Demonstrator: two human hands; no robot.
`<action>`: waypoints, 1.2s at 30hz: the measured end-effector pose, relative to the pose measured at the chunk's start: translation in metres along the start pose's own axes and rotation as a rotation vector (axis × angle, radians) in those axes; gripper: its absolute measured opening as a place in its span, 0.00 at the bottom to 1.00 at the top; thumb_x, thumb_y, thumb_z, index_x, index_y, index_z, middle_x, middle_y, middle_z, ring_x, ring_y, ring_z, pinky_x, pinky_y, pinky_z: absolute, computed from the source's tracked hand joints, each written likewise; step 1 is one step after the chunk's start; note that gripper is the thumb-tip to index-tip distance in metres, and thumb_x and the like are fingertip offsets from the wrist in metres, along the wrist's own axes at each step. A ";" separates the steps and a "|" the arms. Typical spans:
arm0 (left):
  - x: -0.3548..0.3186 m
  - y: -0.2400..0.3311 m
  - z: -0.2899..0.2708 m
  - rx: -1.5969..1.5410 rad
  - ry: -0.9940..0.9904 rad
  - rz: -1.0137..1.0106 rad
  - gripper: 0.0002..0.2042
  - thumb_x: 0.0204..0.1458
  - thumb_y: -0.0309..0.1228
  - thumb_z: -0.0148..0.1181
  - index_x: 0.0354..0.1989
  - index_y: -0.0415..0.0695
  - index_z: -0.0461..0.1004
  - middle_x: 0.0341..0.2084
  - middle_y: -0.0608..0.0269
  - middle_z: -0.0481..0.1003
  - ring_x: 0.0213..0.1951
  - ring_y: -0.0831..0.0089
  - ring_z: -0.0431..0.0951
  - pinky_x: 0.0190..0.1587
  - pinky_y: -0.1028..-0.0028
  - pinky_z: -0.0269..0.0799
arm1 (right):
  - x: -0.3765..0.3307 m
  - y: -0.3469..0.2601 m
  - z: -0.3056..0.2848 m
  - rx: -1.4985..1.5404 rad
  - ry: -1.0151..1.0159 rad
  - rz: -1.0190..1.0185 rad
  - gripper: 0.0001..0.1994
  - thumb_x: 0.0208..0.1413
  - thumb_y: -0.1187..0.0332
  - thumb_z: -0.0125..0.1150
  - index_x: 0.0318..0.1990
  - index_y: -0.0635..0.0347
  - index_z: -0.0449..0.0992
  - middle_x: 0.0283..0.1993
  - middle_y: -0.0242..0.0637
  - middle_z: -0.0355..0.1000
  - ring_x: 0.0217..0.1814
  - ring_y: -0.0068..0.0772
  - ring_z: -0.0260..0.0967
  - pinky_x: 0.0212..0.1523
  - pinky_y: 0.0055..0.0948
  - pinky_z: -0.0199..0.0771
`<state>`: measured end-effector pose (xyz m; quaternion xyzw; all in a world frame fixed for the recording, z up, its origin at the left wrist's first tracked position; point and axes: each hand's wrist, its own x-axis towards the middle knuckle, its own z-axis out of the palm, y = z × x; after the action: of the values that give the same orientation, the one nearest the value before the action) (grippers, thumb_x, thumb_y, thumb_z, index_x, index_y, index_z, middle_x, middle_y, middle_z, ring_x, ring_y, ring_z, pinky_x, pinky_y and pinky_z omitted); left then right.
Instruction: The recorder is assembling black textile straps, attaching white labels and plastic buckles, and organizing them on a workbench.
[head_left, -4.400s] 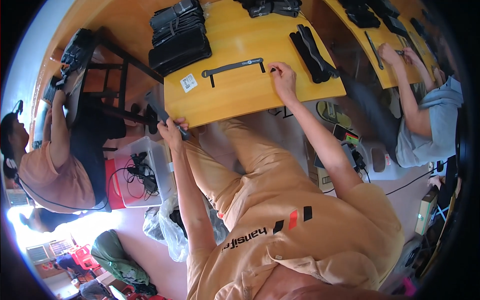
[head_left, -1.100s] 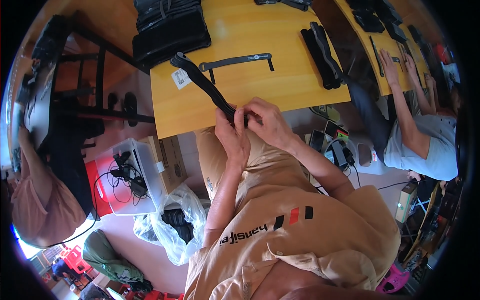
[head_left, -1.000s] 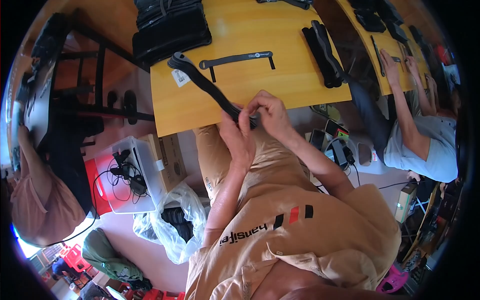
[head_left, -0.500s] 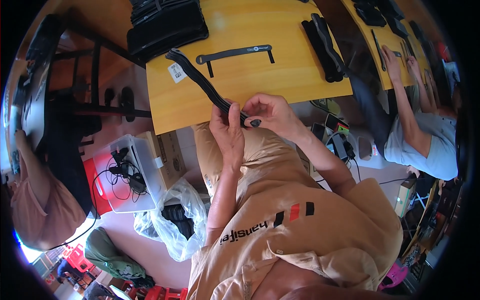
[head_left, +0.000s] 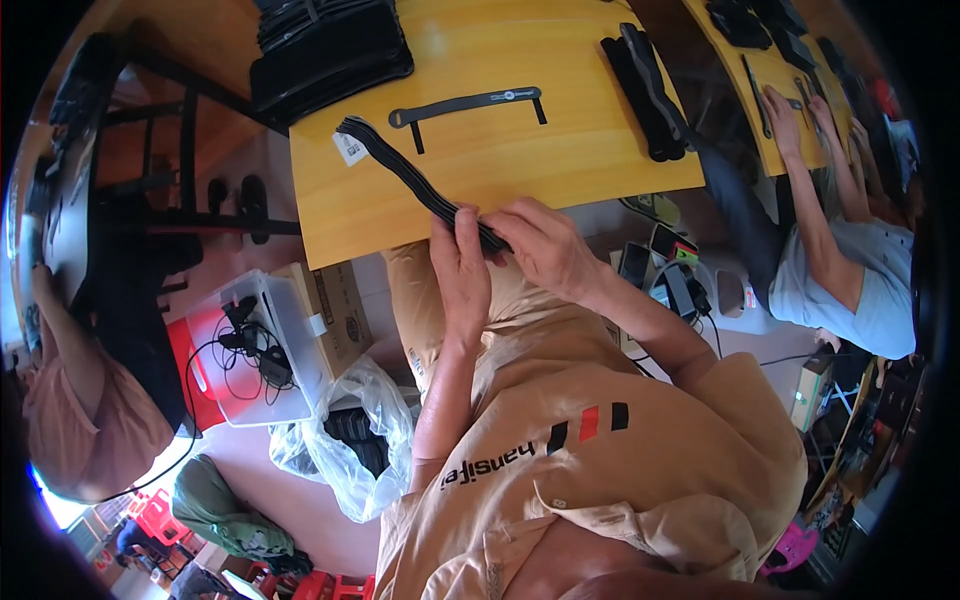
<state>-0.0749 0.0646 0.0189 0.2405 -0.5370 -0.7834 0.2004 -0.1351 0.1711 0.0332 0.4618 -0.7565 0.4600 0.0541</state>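
A bundle of long black straps [head_left: 400, 172] slants from the table's left part down to the near edge, where both my hands have it. A white label [head_left: 351, 147] hangs at its far end. My left hand [head_left: 461, 268] is closed around the bundle close to its near end. Fingers bent, my right hand [head_left: 545, 247] grips that near end, and the fingertips partly cover it. Beyond the bundle, a single black strap [head_left: 465, 104] with a looped end and pale print lies across two short black strips on the table.
On the yellow table [head_left: 590, 150], a stack of black pouches [head_left: 330, 65] stands far left and more black straps [head_left: 645, 95] lie at the right. A clear bin with cables [head_left: 262, 385] and a plastic bag [head_left: 350, 450] are lower left. Another person [head_left: 835, 270] works at the right.
My right hand has turned and closed over the bundle's near end, hiding the dark tip that showed before. The bundle's far end has shifted slightly nearer.
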 end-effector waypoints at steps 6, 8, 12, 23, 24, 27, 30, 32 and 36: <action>-0.015 0.018 -0.011 0.263 -0.128 -0.272 0.24 0.61 0.46 0.36 0.25 0.37 0.68 0.13 0.65 0.67 0.13 0.79 0.67 0.13 0.80 0.60 | 0.003 -0.007 -0.002 0.063 -0.038 -0.017 0.12 0.41 0.86 0.55 0.36 0.67 0.72 0.31 0.40 0.67 0.32 0.40 0.68 0.30 0.30 0.69; -0.017 0.022 -0.017 0.192 -0.182 -0.280 0.24 0.61 0.46 0.37 0.25 0.37 0.68 0.13 0.64 0.67 0.12 0.79 0.67 0.12 0.80 0.60 | 0.008 -0.005 -0.006 0.161 -0.095 0.026 0.11 0.42 0.86 0.53 0.35 0.66 0.72 0.31 0.40 0.67 0.32 0.40 0.67 0.30 0.29 0.68; -0.020 0.023 -0.028 0.031 -0.296 -0.348 0.23 0.60 0.46 0.38 0.25 0.37 0.68 0.13 0.63 0.68 0.12 0.78 0.67 0.11 0.81 0.61 | 0.019 -0.009 -0.016 0.419 -0.271 0.197 0.09 0.45 0.85 0.52 0.34 0.65 0.71 0.30 0.40 0.66 0.31 0.40 0.66 0.31 0.28 0.66; -0.016 0.026 -0.024 -0.018 -0.264 -0.393 0.23 0.59 0.47 0.41 0.25 0.38 0.69 0.14 0.63 0.68 0.13 0.78 0.68 0.13 0.81 0.63 | 0.015 -0.010 -0.002 -0.029 -0.101 -0.155 0.06 0.44 0.78 0.58 0.28 0.64 0.66 0.26 0.41 0.62 0.26 0.43 0.64 0.23 0.35 0.63; -0.016 0.027 -0.024 -0.010 -0.276 -0.405 0.23 0.59 0.47 0.41 0.25 0.38 0.69 0.14 0.63 0.68 0.14 0.78 0.68 0.14 0.81 0.64 | 0.016 -0.009 -0.003 -0.024 -0.138 -0.131 0.05 0.45 0.77 0.58 0.28 0.63 0.67 0.26 0.40 0.64 0.27 0.43 0.65 0.25 0.35 0.65; -0.015 0.031 -0.028 0.002 -0.354 -0.429 0.22 0.59 0.47 0.42 0.25 0.38 0.69 0.15 0.63 0.68 0.15 0.78 0.68 0.14 0.81 0.64 | 0.021 -0.006 -0.008 0.016 -0.207 -0.100 0.03 0.47 0.75 0.56 0.29 0.63 0.68 0.25 0.40 0.65 0.27 0.43 0.66 0.26 0.36 0.65; -0.018 0.039 -0.036 -0.062 -0.464 -0.505 0.22 0.59 0.46 0.41 0.26 0.38 0.68 0.15 0.63 0.68 0.14 0.78 0.68 0.14 0.81 0.64 | 0.027 -0.008 -0.018 0.222 -0.316 -0.031 0.02 0.48 0.76 0.53 0.29 0.63 0.67 0.22 0.41 0.63 0.25 0.45 0.65 0.24 0.35 0.63; -0.022 0.042 -0.045 -0.106 -0.560 -0.515 0.22 0.59 0.45 0.41 0.26 0.38 0.68 0.14 0.63 0.68 0.14 0.78 0.68 0.14 0.81 0.64 | 0.031 -0.015 -0.028 0.390 -0.387 0.028 0.01 0.47 0.77 0.52 0.28 0.64 0.67 0.22 0.42 0.63 0.24 0.46 0.64 0.23 0.34 0.61; -0.034 0.054 -0.055 -0.072 -0.765 -0.658 0.21 0.59 0.45 0.40 0.27 0.38 0.68 0.13 0.64 0.67 0.13 0.78 0.68 0.14 0.82 0.63 | 0.025 -0.028 -0.042 0.577 -0.577 0.182 0.02 0.50 0.75 0.51 0.28 0.64 0.67 0.19 0.43 0.62 0.20 0.44 0.62 0.21 0.30 0.57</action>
<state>-0.0116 0.0246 0.0578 0.0856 -0.4404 -0.8551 -0.2599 -0.1424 0.1819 0.0874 0.4993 -0.6185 0.5076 -0.3323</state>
